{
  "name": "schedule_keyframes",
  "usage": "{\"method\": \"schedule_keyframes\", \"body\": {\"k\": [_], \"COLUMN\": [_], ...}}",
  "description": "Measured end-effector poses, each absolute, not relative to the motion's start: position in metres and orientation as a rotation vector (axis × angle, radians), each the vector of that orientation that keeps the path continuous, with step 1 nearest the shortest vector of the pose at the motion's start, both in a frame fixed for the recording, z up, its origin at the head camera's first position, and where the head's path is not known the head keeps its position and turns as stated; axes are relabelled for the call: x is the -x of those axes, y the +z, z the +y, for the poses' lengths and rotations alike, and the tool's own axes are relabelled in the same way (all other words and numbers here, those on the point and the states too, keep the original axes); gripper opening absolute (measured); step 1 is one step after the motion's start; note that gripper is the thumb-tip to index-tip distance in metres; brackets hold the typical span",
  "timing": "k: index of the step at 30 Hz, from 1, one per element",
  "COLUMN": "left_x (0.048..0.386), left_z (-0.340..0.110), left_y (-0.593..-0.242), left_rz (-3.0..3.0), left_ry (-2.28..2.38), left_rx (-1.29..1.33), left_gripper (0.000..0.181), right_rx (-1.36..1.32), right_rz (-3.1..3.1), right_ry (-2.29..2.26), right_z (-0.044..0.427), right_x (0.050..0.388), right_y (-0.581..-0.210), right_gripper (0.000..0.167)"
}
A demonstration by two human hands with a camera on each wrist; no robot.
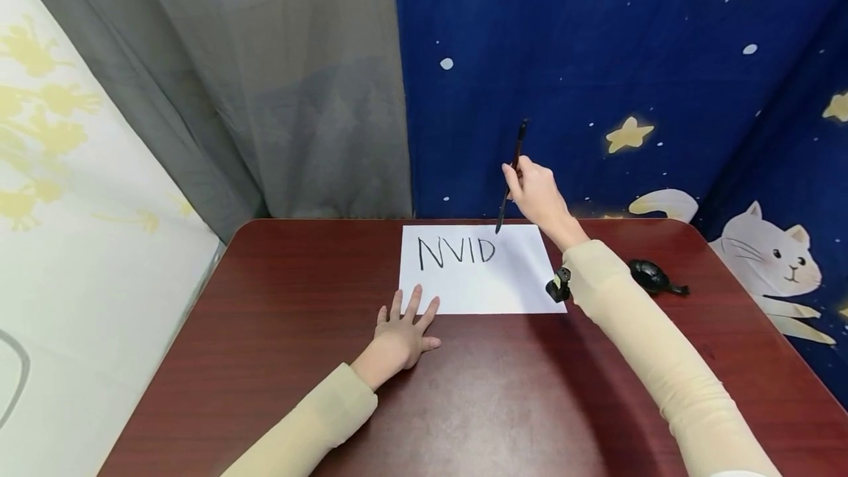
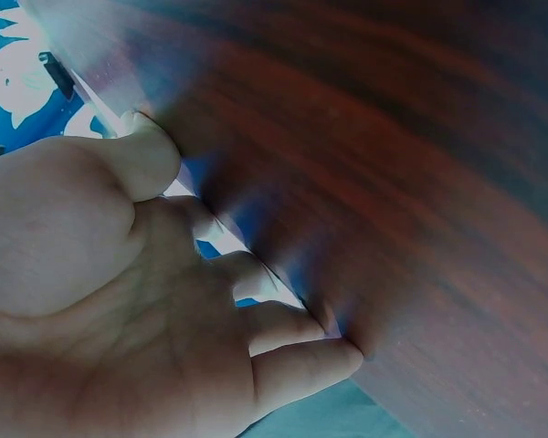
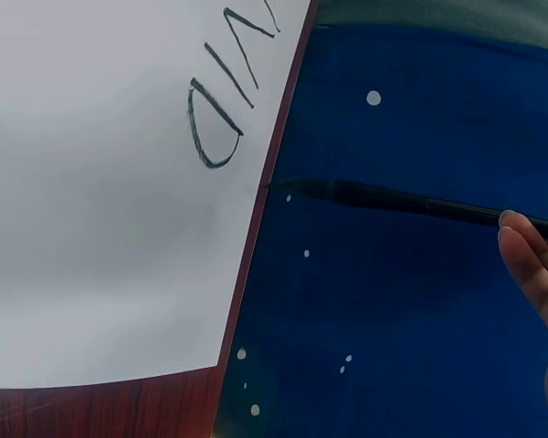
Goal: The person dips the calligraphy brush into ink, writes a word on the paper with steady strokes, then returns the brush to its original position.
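Observation:
A white sheet of paper (image 1: 490, 289) (image 3: 91, 255) lies at the table's far edge, with the black letters "NVID" along its upper part. My right hand (image 1: 539, 193) (image 3: 539, 274) pinches a dark brush (image 1: 519, 144) (image 3: 393, 198), its tip pointing down near the paper's top edge, right of the D. Whether the tip touches the paper I cannot tell. My left hand (image 1: 400, 337) (image 2: 119, 274) rests with spread fingers at the paper's lower left corner, fingertips on the sheet and the table.
A black turtle-shaped dish (image 1: 652, 277) stands on the reddish-brown table (image 1: 298, 315), right of the paper beyond my right sleeve. Grey (image 1: 298, 94) and blue star-patterned (image 1: 497, 43) curtains hang behind the table. A white patterned cloth (image 1: 79, 241) is at the left.

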State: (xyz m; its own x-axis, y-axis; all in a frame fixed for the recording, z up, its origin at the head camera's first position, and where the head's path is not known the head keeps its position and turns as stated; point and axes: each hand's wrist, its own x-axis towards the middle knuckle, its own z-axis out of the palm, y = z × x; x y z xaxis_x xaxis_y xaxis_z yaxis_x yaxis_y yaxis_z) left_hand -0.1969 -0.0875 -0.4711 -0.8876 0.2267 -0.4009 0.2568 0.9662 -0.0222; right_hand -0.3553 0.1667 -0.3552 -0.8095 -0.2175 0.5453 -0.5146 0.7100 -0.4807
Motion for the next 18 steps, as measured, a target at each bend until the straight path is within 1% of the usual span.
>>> {"method": "schedule_keyframes", "body": {"k": [3,11,18], "left_x": [0.195,0.179,0.178], "left_z": [-0.088,-0.082,-0.082], "left_y": [-0.469,-0.432,-0.429], "left_rz": [2.712,2.699,2.699], "left_ry": [-0.115,-0.106,-0.104], "left_rx": [-0.346,-0.335,-0.333], "left_gripper": [0.072,0.068,0.068], "right_rx": [-0.564,-0.578,-0.572], "right_rz": [-2.471,-2.477,-2.487], "right_ry": [0.869,0.85,0.845], "right_z": [0.168,0.171,0.172], "right_x": [0.355,0.358,0.359], "right_y": [-0.356,-0.36,-0.366], "right_gripper": [0.032,0.03,0.03]}}
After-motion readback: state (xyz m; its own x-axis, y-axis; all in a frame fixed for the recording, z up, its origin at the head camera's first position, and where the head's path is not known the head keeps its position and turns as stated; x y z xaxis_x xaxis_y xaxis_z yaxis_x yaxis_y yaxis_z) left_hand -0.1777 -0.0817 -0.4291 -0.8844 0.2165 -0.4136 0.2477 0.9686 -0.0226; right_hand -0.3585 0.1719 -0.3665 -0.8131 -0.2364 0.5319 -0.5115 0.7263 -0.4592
